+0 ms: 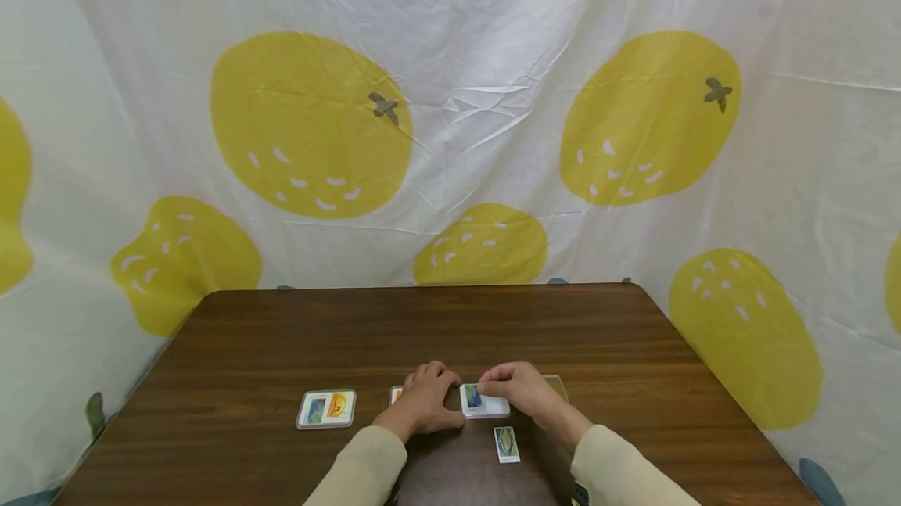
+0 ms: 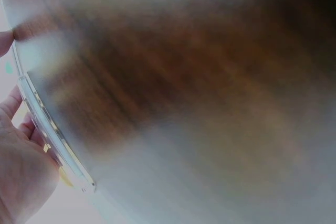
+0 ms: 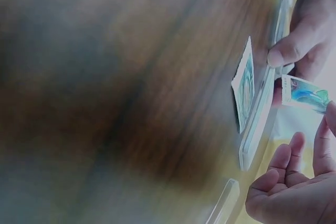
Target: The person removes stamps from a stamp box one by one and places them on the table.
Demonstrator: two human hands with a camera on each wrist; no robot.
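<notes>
The left hand (image 1: 425, 400) grips a white rectangular case (image 1: 496, 407); over it, the right hand (image 1: 524, 390) pinches a blue-green paper stamp (image 1: 472, 396). Left of that case, a clear-rimmed case (image 1: 305, 414) with two pictures (image 1: 339, 405) looks finished; nearer the person, a green-and-white stamp (image 1: 506, 444) seemingly awaits placing.

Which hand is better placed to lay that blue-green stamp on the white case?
Probably the right hand: it pinches the stamp above the white case, while the left hand holds the case's left edge and would have to let go.
</notes>
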